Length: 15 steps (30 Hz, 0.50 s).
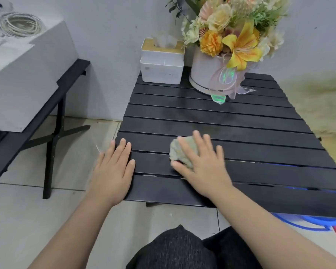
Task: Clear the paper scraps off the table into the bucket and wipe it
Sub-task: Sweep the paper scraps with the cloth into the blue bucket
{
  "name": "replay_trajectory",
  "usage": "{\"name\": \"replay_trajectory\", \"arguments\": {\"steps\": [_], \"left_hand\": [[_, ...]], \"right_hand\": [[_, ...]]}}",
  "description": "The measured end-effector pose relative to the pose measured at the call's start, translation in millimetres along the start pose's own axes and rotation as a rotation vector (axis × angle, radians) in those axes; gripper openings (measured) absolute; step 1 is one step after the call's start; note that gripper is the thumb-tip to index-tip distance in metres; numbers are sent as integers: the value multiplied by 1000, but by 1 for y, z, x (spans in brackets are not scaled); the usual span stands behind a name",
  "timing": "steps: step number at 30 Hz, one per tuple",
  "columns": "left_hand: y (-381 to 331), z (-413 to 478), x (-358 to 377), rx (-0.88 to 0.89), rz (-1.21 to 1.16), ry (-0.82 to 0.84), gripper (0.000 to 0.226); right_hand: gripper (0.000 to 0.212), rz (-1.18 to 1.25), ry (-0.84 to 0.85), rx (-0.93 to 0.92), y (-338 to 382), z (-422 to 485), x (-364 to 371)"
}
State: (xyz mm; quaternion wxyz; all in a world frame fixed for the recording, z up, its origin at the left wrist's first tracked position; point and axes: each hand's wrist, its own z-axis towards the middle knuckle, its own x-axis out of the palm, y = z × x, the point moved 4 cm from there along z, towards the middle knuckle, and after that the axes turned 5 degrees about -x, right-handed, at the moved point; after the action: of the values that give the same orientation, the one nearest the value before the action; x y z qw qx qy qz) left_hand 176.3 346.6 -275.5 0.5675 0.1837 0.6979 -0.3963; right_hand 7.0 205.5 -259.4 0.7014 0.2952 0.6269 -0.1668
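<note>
Nearest to us is a dark knitted garment (178,249) over the lap, and from either side of it two bare forearms reach forward. The left hand (113,167) lies flat with its fingers straight and close together, palm down on the left near edge of the black slatted surface (241,121). The right hand (202,164) is spread wide, fingers apart and fairly straight, pressing down on a crumpled grey-green cloth (180,150). The cloth sits under its palm and pokes out on the thumb side, between the two hands.

Well beyond the hands, at the far edge of the surface, we see a white tissue box (162,61). Just to the right of it stands a round white box of flowers (227,45) with a shimmering ribbon.

Below the near edge, to the right of the right hand, a blue rim (308,222) shows on the tiled floor (27,220); we cannot tell whether it is the bucket. Far left of the left hand stands a second black bench (47,105) carrying a white box (27,78) with coiled cable (16,24) on top.
</note>
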Motion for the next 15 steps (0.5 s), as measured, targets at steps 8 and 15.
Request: {"name": "replay_trajectory", "arguments": {"steps": [8, 15], "left_hand": [[2, 0, -1, 17, -13, 2, 80], [1, 0, 1, 3, -4, -7, 68]], "right_hand": [[53, -115, -95, -67, 2, 13, 1], [46, 237, -30, -1, -39, 39, -17]]}}
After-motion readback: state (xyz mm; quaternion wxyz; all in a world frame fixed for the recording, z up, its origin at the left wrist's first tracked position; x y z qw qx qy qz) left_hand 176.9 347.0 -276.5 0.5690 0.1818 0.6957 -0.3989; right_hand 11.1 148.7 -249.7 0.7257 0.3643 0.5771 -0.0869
